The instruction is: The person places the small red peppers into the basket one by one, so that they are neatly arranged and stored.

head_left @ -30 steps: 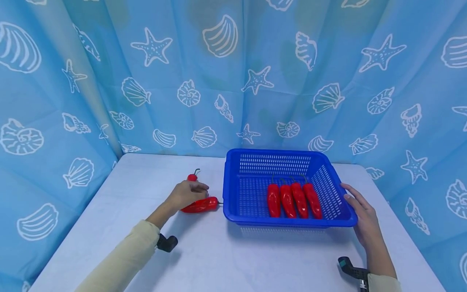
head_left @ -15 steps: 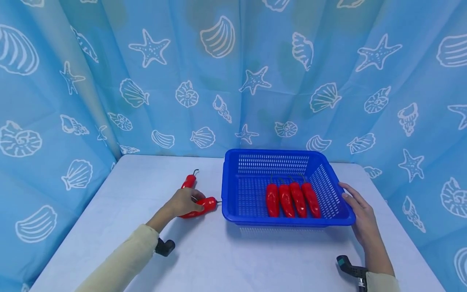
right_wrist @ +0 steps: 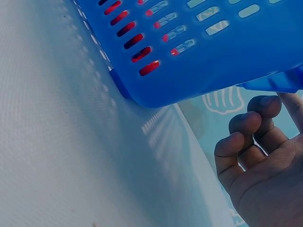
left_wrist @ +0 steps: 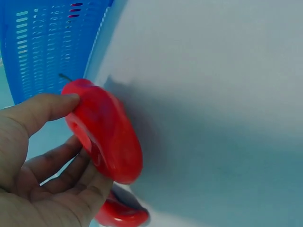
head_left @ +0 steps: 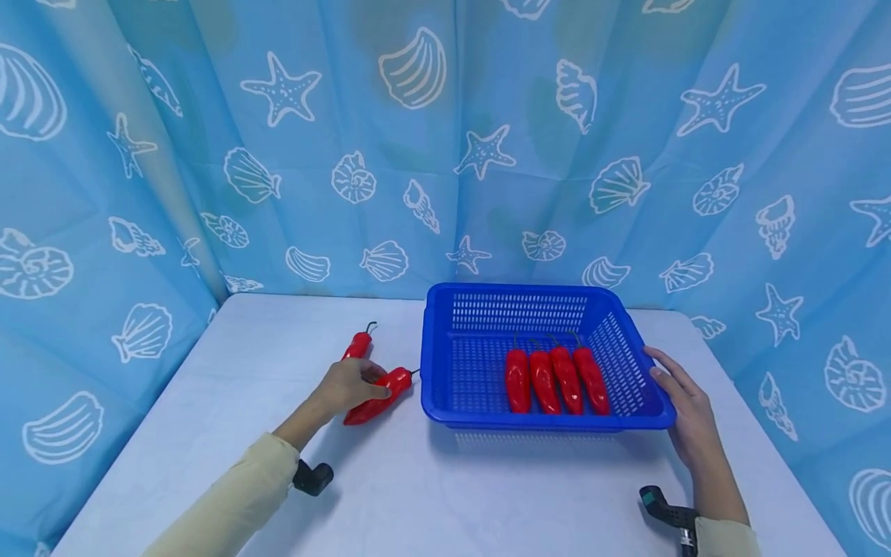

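My left hand (head_left: 351, 387) pinches a glossy red pepper (left_wrist: 106, 130) between thumb and fingers, its stem toward the basket. In the left wrist view the pepper is tilted up. Just behind that hand, a second red pepper (head_left: 358, 345) lies on the table, partly hidden by the fingers. My right hand (head_left: 692, 410) holds the right rim of a blue plastic basket (head_left: 529, 422), with finger and thumb at the rim. In the right wrist view the other fingers (right_wrist: 248, 124) curl loosely below the rim. Several red peppers (head_left: 557, 381) lie side by side in the basket's right half.
A white cloth covers the table (head_left: 445, 495). Behind and beside it hangs a blue curtain (head_left: 445, 155) with white shell and starfish prints. The basket's left rim stands close to the held pepper's stem. Each wrist carries a black camera mount (head_left: 313, 478).
My left hand has come down from over the two peppers and taken the nearer one, whose stem end now angles upward. The right hand stays at the basket rim.
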`<state>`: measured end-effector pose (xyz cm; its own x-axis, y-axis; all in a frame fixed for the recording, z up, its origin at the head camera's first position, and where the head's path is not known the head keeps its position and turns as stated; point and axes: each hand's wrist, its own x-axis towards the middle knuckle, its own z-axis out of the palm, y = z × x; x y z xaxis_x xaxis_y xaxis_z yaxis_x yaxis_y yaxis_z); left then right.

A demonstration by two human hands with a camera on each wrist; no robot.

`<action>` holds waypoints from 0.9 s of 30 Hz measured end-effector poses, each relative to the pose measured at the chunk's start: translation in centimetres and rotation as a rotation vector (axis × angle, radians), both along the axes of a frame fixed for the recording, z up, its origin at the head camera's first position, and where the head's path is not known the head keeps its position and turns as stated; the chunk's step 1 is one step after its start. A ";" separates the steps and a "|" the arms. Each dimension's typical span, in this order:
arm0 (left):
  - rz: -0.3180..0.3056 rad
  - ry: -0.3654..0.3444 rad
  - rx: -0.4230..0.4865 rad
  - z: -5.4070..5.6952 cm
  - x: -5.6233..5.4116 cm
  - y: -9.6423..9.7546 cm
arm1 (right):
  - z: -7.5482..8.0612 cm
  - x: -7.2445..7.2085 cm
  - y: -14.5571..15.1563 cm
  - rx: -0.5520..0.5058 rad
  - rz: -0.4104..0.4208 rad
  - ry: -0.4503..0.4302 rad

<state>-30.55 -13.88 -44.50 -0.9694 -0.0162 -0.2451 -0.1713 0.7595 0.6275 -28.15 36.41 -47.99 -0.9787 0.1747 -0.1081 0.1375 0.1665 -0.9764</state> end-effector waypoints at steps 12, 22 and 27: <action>0.117 -0.075 0.181 -0.2 -0.1 -0.9 | -0.3 -0.2 0.2 -0.004 -0.004 0.003; 0.180 -0.110 0.294 0.9 0.0 -1.0 | -0.3 -0.1 0.1 -0.019 0.003 0.003; 0.189 -0.113 0.362 2.0 0.1 -1.3 | -0.2 -0.2 0.1 -0.009 0.005 0.009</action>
